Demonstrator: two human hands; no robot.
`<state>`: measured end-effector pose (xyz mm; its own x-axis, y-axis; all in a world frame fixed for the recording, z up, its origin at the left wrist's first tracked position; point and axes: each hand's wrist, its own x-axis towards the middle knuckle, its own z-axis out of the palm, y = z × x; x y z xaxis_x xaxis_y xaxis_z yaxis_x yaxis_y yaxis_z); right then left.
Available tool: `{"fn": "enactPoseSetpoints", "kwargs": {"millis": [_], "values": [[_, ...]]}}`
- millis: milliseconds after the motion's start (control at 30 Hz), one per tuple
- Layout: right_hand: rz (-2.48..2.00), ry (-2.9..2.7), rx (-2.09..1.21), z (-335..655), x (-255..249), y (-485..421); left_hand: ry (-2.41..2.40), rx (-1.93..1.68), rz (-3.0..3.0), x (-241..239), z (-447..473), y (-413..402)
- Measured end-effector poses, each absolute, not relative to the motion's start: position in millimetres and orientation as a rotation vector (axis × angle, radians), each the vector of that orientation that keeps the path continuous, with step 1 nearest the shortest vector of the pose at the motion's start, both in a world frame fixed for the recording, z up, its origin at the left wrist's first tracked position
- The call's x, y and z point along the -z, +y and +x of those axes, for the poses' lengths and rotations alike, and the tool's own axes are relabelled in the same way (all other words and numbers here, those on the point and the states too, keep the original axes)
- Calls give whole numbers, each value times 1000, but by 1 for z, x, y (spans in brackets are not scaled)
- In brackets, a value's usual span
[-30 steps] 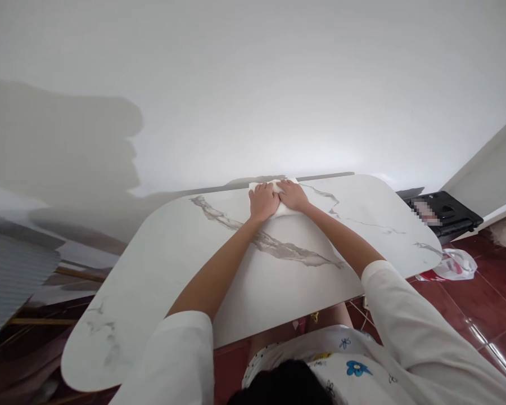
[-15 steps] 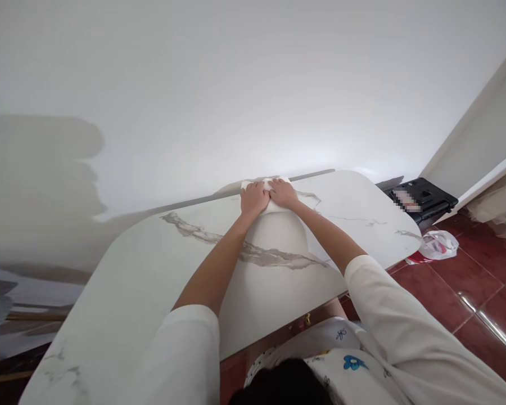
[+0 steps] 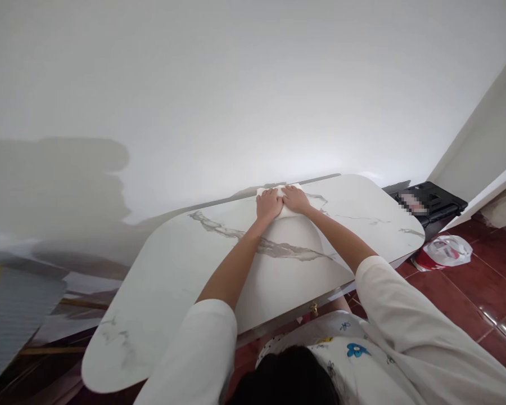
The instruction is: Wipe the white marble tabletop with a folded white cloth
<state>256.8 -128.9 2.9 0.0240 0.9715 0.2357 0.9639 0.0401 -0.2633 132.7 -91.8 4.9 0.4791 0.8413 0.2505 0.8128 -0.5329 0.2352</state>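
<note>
Both my arms reach across a white marble-pattern table point(image 3: 164, 281) to its far edge by the wall. My left hand point(image 3: 269, 204) and my right hand point(image 3: 296, 198) lie side by side, fingers curled down onto a white cloth point(image 3: 285, 211). The cloth is mostly hidden under the hands; only its edges show. Both hands press it against the tabletop.
A white wall rises right behind the table. A black box-like object point(image 3: 430, 205) sits on the floor at the right, with a red-and-white plastic bag point(image 3: 442, 252) beside it on the red tiles. Stacked grey panels point(image 3: 17, 315) lie at the left.
The hands stay on the cloth at the far edge. The view has swung back and forth sideways; the hands show no clear movement over the table.
</note>
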Motion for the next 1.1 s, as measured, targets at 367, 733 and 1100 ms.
{"fn": "enactPoseSetpoints", "kwargs": {"millis": [367, 733, 1100], "values": [[-2003, -1985, -20, 258, -5, -129, 1481, -598, 2573, -8, 134, -95], [-2016, -2044, 7, 247, -2, -170, 1478, -634, 2610, -5, 119, -141], [-1974, -2091, -31, 224, -3, -239, 1535, -488, 2658, -7, 98, -213]]}}
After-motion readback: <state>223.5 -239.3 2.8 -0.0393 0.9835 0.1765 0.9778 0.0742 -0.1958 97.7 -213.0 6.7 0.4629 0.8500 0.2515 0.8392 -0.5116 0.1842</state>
